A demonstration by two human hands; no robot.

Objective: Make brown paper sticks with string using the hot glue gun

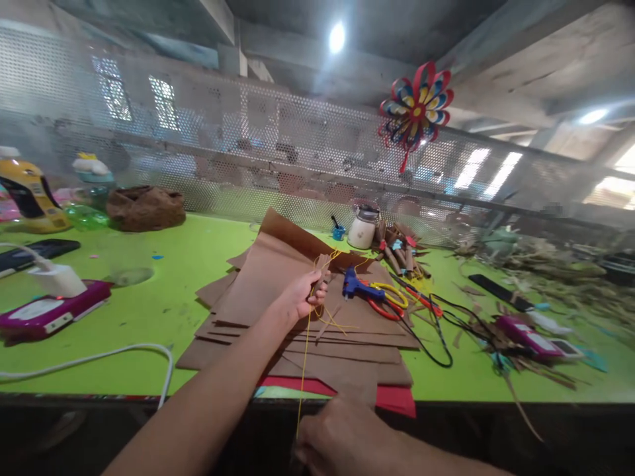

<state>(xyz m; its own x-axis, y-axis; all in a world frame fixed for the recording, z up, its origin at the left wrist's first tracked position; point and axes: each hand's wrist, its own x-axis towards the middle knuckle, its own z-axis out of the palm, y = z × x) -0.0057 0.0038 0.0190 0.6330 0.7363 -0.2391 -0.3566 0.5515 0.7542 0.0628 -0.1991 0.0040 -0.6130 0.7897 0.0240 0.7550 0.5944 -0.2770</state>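
Right hand (342,433) and left hand (311,291) hold one thread (304,370)

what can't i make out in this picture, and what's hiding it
Head view: the lower end of the yellow thread, lost at the blurred right hand.
Head view: part of the brown piece, covered by the left hand.
Head view: most of the red sheet, hidden under the brown paper.
Head view: the rest of the black phone, cut off by the left edge.
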